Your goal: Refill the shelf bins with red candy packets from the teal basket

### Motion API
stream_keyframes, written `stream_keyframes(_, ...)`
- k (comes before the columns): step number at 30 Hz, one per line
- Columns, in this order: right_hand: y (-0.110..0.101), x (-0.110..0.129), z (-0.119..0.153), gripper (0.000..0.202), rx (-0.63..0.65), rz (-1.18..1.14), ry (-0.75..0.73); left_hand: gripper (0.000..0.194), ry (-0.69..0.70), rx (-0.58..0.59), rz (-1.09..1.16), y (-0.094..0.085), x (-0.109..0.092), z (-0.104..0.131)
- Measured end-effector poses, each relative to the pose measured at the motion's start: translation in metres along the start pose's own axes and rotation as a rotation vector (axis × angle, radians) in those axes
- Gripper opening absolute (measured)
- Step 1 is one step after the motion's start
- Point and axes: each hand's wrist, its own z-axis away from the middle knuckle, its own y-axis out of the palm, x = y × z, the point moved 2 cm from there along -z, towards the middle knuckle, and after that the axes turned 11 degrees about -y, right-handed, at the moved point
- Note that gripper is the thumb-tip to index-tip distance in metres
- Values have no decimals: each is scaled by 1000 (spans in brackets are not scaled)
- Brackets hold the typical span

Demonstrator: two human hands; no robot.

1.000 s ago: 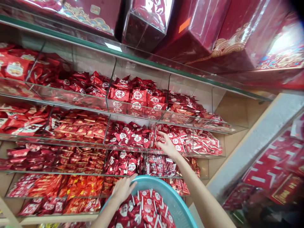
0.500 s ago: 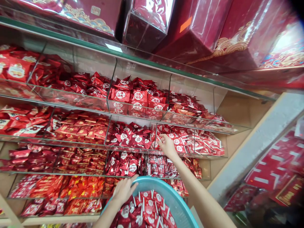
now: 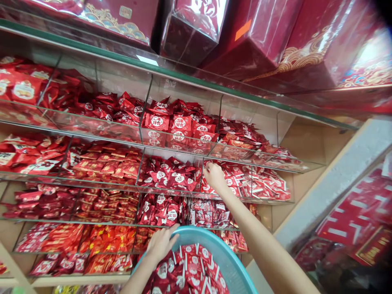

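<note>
Red packets [image 3: 234, 181] lie beside my right hand [image 3: 214, 174], whose grip I cannot tell; my left hand [image 3: 161, 244] clamps the blue basin [image 3: 228, 256].

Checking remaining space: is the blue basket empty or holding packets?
Not empty: red packets lie inside the blue basket, with bare inner wall showing beside them. How deep they go, I cannot tell.

Before you, red packets [image 3: 180, 125] bore the characters 百年好合 in white ovals; other lettering you faced was too small or blurred.
</note>
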Motion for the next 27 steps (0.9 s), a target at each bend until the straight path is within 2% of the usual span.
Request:
stream_keyframes(4,4,-4,-3,27,36,5,70,46,-3,-5,-3,1,1,0)
stream_keyframes(10,4,-2,-1,14,44,-26,75,46,-9,13,-13,-4,-1,2)
stream_keyframes(13,0,-2,3,14,-24,-61,80,46,-15,28,-9,-8,-4,3)
stream_keyframes(17,-14,-13,14,19,-206,-215,70,47,-25,47,-6,-10,-5,4)
stream_keyframes(20,-26,-26,34,25,-297,-450,164,47,-17,41,-7,-9,-5,3)
stream_keyframes(23,-35,-33,66,30,-338,-715,303,48,-10,38,-6,-10,-5,3)
stream_keyframes(25,-38,-33,93,29,-343,-845,358,48,-14,55,-8,-10,-6,3)
stream_keyframes(27,-35,-30,121,26,-289,-973,406,49,-22,74,-15,-11,-6,3)
